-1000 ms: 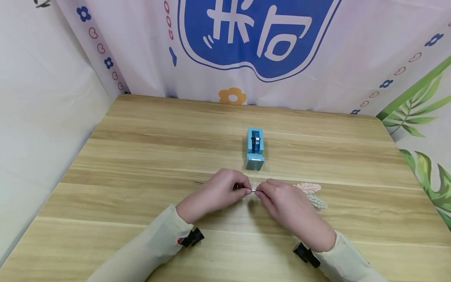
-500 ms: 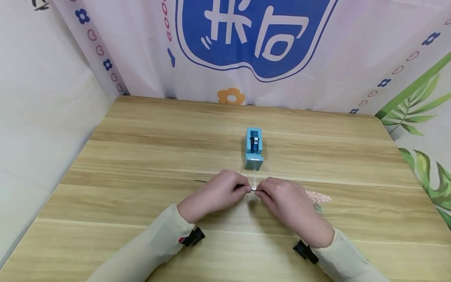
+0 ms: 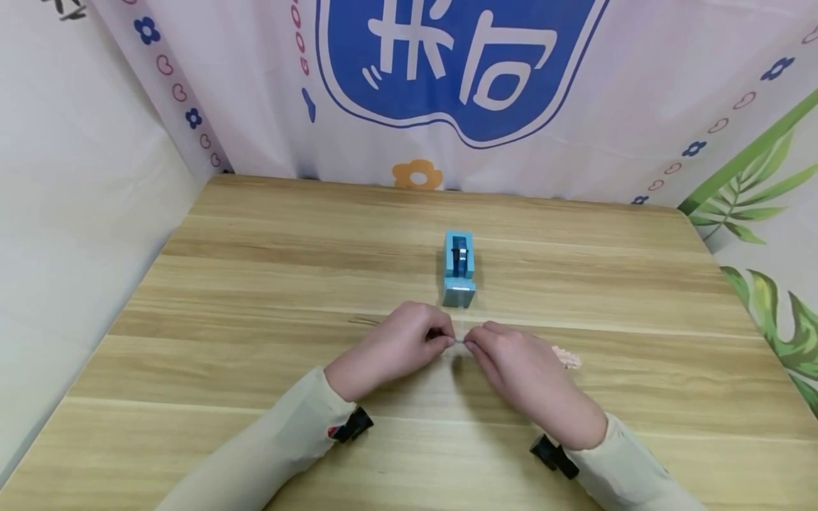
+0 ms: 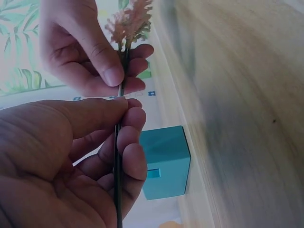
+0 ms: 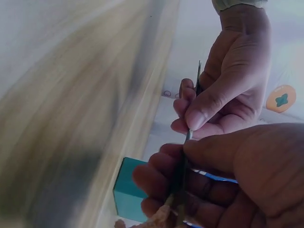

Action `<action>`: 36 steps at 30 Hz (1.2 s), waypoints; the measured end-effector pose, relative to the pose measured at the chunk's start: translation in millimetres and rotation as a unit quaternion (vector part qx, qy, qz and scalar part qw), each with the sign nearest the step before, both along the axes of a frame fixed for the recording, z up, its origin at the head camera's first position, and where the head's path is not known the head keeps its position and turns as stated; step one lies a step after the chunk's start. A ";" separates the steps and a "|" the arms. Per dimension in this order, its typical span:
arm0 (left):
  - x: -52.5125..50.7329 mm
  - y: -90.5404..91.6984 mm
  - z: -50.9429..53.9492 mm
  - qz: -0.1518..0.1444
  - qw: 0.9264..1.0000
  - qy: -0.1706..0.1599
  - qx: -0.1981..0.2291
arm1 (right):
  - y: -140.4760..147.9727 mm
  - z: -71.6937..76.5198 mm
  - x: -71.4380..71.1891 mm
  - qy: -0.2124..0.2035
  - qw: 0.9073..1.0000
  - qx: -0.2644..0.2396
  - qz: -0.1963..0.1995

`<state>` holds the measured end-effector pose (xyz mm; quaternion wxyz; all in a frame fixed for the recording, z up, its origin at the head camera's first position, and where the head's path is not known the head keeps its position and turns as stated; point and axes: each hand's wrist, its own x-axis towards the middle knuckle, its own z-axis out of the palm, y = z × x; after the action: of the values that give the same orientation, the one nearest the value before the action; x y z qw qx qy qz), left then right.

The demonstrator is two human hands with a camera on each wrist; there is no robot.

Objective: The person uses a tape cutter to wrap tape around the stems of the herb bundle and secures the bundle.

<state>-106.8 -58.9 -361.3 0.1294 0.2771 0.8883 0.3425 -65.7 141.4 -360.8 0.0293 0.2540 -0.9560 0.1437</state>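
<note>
My left hand (image 3: 399, 348) and right hand (image 3: 524, 372) meet over the table, each pinching the same thin dark stems (image 4: 118, 175) between thumb and fingers. In the left wrist view, pinkish flower heads (image 4: 130, 21) rise beyond the right hand (image 4: 85, 52). The stem tips (image 5: 199, 71) stick out past the left hand (image 5: 232, 80) in the right wrist view. A faint clear strip of tape (image 3: 461, 319) runs from the blue tape dispenser (image 3: 459, 270) down to the short stretch of stem between the hands.
The dispenser stands just beyond the hands on the wooden table (image 3: 287, 248). A printed cloth (image 3: 268, 106) hangs along the table's back edge, and a white cloth (image 3: 77, 177) is at the left.
The flower heads beside my right hand have shifted and turned; the green one no longer shows. The stem ends at the left have moved slightly. Both hands keep their pinch in nearly the same place.
</note>
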 end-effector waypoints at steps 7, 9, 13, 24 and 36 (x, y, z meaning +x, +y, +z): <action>0.2 0.7 1.6 0.014 1.000 0.000 0.010 | 2.3 -1.7 -3.9 0.006 0.998 -0.055 0.002; -0.1 1.2 1.8 0.015 1.000 0.000 0.011 | 2.6 -2.5 -4.4 0.013 0.998 -0.059 0.002; -1.4 1.3 1.9 0.007 1.000 -0.001 0.002 | 1.8 -4.4 -5.4 0.025 0.998 -0.050 0.003; -2.3 2.3 0.3 0.015 1.000 0.005 0.005 | -1.6 -3.7 -5.6 0.026 0.999 -0.036 0.001; -1.6 3.5 -0.8 0.035 0.999 0.011 0.017 | -0.5 -5.9 -9.6 0.028 0.999 -0.046 0.000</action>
<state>-108.4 -55.4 -362.2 0.1029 0.2521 0.8929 0.3585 -75.3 140.9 -366.7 0.0678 0.2566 -0.9472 0.1800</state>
